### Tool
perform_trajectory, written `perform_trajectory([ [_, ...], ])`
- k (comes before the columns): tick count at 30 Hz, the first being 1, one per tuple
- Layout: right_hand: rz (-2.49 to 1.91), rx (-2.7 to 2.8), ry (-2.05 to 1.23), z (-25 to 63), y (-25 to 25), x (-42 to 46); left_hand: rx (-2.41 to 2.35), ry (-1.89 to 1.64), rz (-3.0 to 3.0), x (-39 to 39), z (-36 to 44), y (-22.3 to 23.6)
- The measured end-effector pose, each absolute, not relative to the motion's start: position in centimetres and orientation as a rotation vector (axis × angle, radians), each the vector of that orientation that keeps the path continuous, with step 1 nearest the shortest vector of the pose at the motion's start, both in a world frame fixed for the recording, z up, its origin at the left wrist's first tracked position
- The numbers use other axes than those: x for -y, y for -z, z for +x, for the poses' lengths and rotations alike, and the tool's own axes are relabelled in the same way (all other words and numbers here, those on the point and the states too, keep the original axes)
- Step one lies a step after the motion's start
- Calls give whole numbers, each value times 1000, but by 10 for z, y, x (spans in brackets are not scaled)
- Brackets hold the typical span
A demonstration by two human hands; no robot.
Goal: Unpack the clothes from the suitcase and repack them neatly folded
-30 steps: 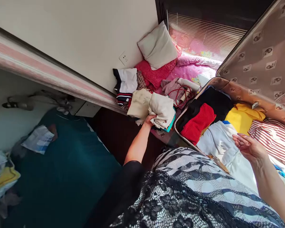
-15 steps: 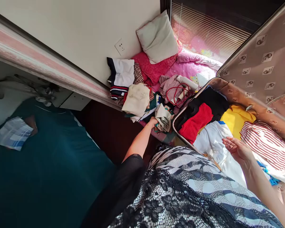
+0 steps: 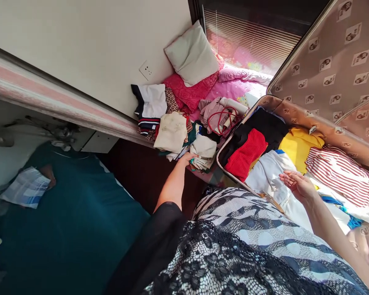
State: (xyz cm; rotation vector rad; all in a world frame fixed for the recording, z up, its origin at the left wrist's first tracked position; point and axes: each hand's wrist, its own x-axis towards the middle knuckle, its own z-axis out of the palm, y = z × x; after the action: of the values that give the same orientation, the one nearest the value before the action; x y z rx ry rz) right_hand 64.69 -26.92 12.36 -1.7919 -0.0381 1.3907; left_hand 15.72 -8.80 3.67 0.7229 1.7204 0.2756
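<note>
At the edge of the clothes pile, my left hand is closed on the side of a cream folded garment, with a bit of green showing by the fingers. A larger beige folded garment lies just to its left. My right hand is open, palm partly up and fingers loosely bent, above the white garment in the suitcase. Nothing is in it. Around it in the suitcase lie a red knitted garment, a yellow garment and a red-and-white striped garment.
The suitcase lid stands raised at the right. Behind the pile are a pale cushion, pink bedding and a red cord. A teal-covered bed fills the left, bearing a plaid cloth.
The cream garment, bunched before, now looks flatter and smoother under my left hand. My right hand stays open over the suitcase. The whole view has shifted slightly.
</note>
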Motion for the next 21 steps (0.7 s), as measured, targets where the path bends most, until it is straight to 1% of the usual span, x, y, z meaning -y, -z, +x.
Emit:
perform_trajectory([
  [7,-1822,13,-1396,643,-112,282,-1708,-338,558,110,143,-37],
  [12,-1745,106,-1604,593,-116,259,-1736,-313,586,112,142,-30],
  [15,-1675,228,-1669,557,-114,233,-1826,-279,684,110,140,-34],
  [18,-1657,331,-1644,531,-107,212,-2043,-104,954,109,138,-48],
  [21,-1779,406,-1461,519,-94,204,-2176,135,1172,113,136,-70],
])
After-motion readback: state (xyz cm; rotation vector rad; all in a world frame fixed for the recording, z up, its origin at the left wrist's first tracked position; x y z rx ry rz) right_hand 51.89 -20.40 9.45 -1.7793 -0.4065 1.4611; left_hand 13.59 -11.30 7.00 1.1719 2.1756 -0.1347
